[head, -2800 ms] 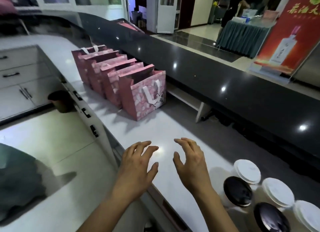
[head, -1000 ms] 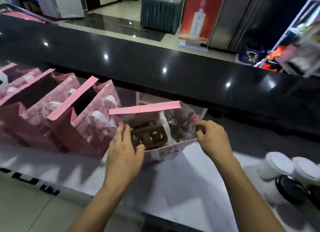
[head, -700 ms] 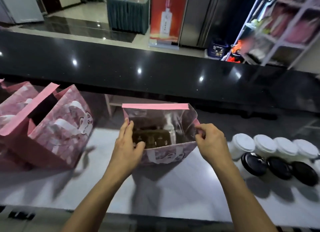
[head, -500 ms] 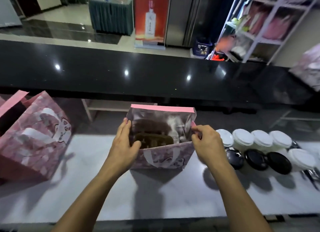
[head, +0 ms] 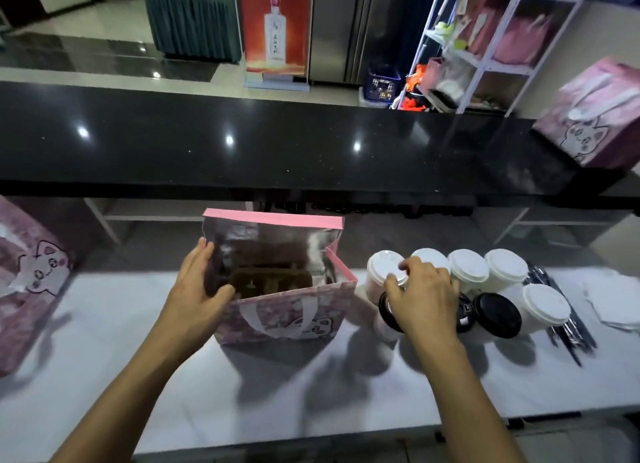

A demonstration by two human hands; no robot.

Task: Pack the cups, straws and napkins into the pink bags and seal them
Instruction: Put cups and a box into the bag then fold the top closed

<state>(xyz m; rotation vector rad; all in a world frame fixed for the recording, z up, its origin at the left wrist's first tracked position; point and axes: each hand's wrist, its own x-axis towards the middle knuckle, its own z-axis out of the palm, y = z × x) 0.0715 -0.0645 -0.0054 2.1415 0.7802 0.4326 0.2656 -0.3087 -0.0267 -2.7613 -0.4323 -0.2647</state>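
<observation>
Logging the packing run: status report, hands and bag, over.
Left hand grips open pink bag at its left edge. Right hand over black-lidded cup, grasp unclear. Nothing blocking.

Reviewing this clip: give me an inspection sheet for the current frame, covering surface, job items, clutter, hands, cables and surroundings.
Surface: white counter, under a black upper ledge.
Job's things: open pink bag with brown cup carrier inside; white-lidded cups and black-lidded cups to its right; straws; napkins.
Clutter: nothing seen.
Hands: left hand holds the bag's left edge; right hand reaches over the nearest cups, grip unclear.
Cables: nothing seen.
Surroundings: another pink bag at left, one on the ledge; shelving; red poster.
</observation>
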